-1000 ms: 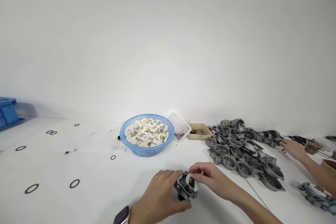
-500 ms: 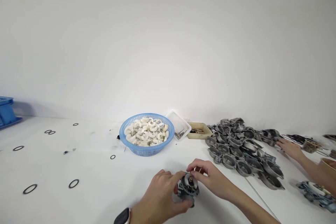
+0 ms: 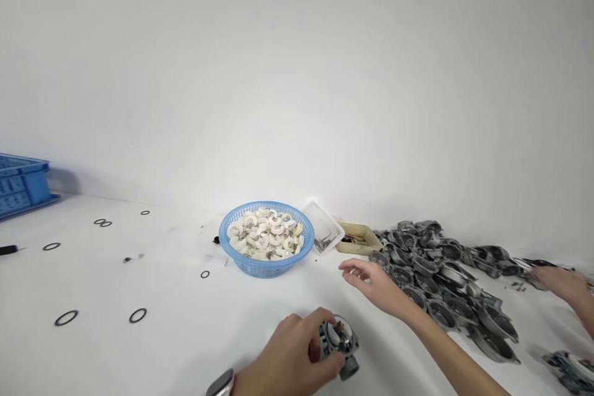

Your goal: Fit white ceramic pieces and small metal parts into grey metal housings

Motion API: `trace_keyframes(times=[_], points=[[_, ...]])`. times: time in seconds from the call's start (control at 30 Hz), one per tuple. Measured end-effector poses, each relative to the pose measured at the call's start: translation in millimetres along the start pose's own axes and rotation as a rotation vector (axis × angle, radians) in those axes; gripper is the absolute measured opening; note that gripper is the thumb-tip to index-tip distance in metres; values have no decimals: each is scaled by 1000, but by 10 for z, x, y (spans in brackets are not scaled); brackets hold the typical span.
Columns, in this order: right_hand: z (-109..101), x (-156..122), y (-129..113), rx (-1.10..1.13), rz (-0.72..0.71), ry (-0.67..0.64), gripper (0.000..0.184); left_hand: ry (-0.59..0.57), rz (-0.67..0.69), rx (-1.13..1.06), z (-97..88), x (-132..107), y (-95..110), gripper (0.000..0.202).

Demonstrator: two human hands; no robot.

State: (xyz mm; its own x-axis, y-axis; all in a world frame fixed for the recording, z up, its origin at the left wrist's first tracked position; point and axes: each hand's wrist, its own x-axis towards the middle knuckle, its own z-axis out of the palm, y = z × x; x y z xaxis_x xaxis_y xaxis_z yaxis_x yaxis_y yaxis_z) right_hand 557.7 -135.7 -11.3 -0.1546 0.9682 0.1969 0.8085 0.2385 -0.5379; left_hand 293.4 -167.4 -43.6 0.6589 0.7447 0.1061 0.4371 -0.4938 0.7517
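So the left hand [image 3: 290, 356] is clamped around the carburetor body [image 3: 340, 341], near side of the blue basket [image 3: 266, 263]. Right hand [image 3: 374, 281] hangs open and empty between the two, fingers pointing at the basket, so it's the closer one.

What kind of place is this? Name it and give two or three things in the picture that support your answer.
Probably a small-parts assembly bench in a workshop or factory. A blue basket holds many identical white curved pieces, a heap of grey metal castings lies on the white table, and the left hand grips one metal assembly.

Basket [image 3: 266, 263] blue, mesh weave; its pieces [image 3: 266, 235] white; metal housings [image 3: 440, 272] grey; rings [image 3: 138, 315] black.
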Motion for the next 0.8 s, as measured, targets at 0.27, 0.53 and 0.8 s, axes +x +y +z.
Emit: trace_keyframes(times=[0.27, 0.53, 0.8], points=[[290, 751, 255, -461, -76, 96, 24, -15, 48, 14, 46, 96, -165, 80], [532, 952, 184, -740, -170, 80, 15, -71, 105, 152, 208, 237, -372, 82], [541, 905, 259, -827, -218, 61, 28, 67, 221, 298, 311, 277, -518, 83]])
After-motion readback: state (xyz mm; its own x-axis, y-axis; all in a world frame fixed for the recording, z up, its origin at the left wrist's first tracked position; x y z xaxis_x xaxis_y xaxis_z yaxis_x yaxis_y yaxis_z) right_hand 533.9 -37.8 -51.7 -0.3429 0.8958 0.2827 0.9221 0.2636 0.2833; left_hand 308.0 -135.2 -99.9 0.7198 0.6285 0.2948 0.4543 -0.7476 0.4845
